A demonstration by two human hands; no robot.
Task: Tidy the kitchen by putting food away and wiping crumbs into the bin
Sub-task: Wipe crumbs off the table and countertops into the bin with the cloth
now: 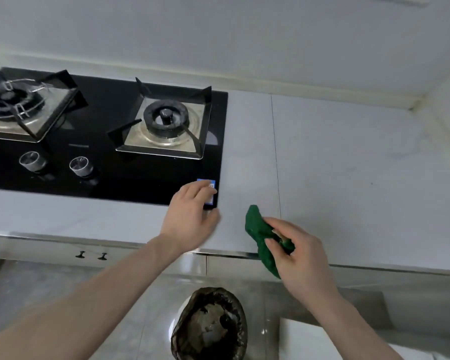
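Fingers [204,189] of left hand [190,216]: loosely spread, straightish, holding nothing; hand hovers at the stove's [109,152] front-right corner, partly covering the blue sticker [209,184] there. Contact with the tabletop [348,165] can't be confirmed, hand is motion-blurred. Right of the stove, near the tabletop's front edge, right hand [299,253] has fingers curled round a bunched green cloth [257,229]; cloth hangs partly past the edge. Below the stove's right corner, on the floor, the bin [211,326] with a dark liner sits roughly under the gap between the hands. Step, my read: wiping phase, cloth is out, no food in view on the tabletop. Crumbs not resolvable at this sharpness, just a faint speck far right of the stove. Next move likely calls for: cloth flat on the surface, sweep toward the front edge above the bin, left hand cupped under the edge as a catch or kept clear. Risk: bin sits slightly left of the cloth, so debris could miss it unless the sweep angles back toward the stove. Writing: sticker has small print, unreadable. Faint brand mark on the stove glass above the knobs [56,162], also illegible.
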